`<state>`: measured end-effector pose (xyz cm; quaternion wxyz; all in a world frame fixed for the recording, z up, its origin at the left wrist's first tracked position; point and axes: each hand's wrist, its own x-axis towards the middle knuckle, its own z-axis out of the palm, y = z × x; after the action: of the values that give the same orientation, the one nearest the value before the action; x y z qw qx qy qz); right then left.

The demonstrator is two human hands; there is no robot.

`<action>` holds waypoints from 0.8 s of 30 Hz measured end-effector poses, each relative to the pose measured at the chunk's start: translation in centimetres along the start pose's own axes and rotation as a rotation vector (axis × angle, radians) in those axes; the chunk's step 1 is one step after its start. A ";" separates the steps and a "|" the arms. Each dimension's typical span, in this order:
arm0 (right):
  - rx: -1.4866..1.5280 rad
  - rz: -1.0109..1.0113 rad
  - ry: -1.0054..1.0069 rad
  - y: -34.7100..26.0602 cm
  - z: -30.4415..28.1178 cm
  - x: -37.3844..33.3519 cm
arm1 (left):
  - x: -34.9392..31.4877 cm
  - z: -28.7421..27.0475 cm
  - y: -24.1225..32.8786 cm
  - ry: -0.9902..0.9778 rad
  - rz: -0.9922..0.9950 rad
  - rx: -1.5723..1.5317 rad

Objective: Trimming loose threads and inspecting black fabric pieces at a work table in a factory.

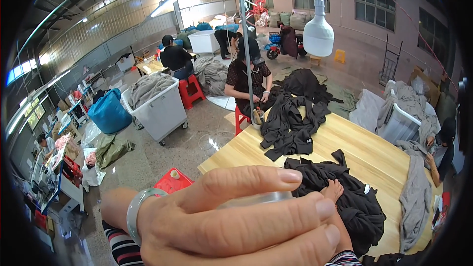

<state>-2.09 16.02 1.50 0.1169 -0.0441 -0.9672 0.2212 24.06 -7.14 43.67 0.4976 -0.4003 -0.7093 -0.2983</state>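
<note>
My left hand (236,221) fills the lower middle of the view, very close to the camera, with a pale green bangle (135,212) on its wrist and a striped sleeve below. Its thumb and fingers are closed around a pale translucent object (256,199), which is mostly hidden. Behind those fingers my right hand (334,189) lies on a heap of black garments (359,202) on the wooden table (374,152), its fingers curled into the cloth. Most of the right forearm is hidden behind my left hand.
A second pile of black garments (290,118) lies at the table's far end, where a person (249,81) sits on a red stool. Grey cloth (414,202) hangs over the right edge. A white cart (157,106), a blue bag (108,113) and a red stool (170,181) stand on the left.
</note>
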 end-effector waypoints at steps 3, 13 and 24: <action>-0.005 0.006 0.007 0.7 0.2 -0.4 | 0.0 0.1 -2.3 0.007 -0.055 -0.027; -0.163 -0.101 0.107 0.9 -0.8 -0.5 | -9.2 -2.7 -16.1 -0.053 -0.439 -0.487; -0.260 -0.150 0.038 3.8 -1.1 -0.7 | -25.9 -4.1 -30.6 -0.065 -0.810 0.065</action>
<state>-1.04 19.74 0.64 0.1446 0.0093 -0.9859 0.0841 4.31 -32.83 19.79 0.3296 -0.0819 -0.8341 -0.4347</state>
